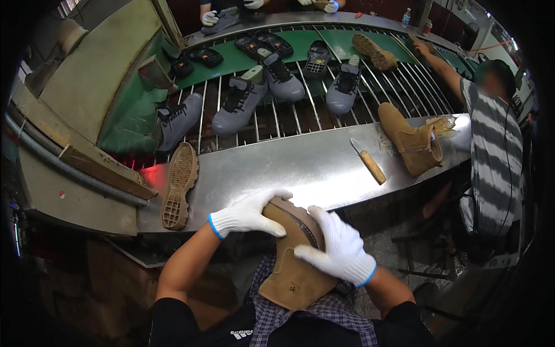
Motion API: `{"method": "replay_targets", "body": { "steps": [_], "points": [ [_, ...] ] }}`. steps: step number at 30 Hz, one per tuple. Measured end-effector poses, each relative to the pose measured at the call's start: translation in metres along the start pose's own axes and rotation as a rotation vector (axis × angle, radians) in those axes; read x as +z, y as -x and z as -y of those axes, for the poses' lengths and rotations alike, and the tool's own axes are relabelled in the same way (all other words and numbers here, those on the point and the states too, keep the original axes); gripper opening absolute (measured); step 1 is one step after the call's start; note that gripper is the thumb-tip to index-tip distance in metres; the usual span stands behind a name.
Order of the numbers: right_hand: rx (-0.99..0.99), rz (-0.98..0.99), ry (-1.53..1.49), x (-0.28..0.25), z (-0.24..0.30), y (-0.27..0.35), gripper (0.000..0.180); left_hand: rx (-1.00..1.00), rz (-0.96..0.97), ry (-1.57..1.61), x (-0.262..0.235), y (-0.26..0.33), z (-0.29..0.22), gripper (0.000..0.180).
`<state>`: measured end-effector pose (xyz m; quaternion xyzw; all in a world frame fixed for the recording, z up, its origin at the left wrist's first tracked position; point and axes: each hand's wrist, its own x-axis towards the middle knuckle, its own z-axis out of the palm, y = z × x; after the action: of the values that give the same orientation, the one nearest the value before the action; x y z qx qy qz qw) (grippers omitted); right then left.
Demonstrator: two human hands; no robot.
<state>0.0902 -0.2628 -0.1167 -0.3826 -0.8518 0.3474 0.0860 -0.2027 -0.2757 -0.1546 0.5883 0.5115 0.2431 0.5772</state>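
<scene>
A tan ankle boot (298,280) lies across my lap, its shaft toward me and its sole end toward the metal bench. My left hand (248,215), in a white knit glove with a blue cuff, grips the boot's left side, thumb on the upper and fingers over the sole edge. Gloved the same way, my right hand (341,248) clasps the other side, thumb across the upper. Between the hands shows a brown rubber sole (293,209), with a dark strip along its joint with the upper. The boot's underside is hidden.
On the metal bench (272,168) lie a loose brown sole (179,188), a wooden-handled knife (370,165) and another tan boot (409,139). Beyond, a roller conveyor carries several grey shoes (240,104) and black soles (272,43). A co-worker in a striped shirt (494,150) reaches in from the right.
</scene>
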Motion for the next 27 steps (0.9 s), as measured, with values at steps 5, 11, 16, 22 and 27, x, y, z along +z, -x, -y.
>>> {"method": "replay_targets", "body": {
  "steps": [5,11,16,22,27],
  "points": [
    [-0.232,-0.336,-0.082,0.039,-0.023,0.017,0.087,0.044,-0.054,0.044,0.016,-0.012,0.004,0.085],
    [-0.372,-0.298,0.215,0.03,-0.107,-0.042,0.05,0.034,-0.031,-0.044,0.013,-0.027,-0.001,0.08],
    [-0.313,-0.285,-0.085,0.036,-0.082,-0.052,0.035,0.058,0.001,-0.048,0.005,-0.024,-0.007,0.082],
    [0.037,0.037,-0.37,0.023,-0.093,-0.081,0.043,0.087,-0.085,-0.042,0.007,-0.034,-0.005,0.085],
    [0.068,0.106,-0.195,-0.016,-0.04,-0.039,0.046,0.044,-0.091,-0.051,0.009,-0.034,0.001,0.079]
  ]
}}
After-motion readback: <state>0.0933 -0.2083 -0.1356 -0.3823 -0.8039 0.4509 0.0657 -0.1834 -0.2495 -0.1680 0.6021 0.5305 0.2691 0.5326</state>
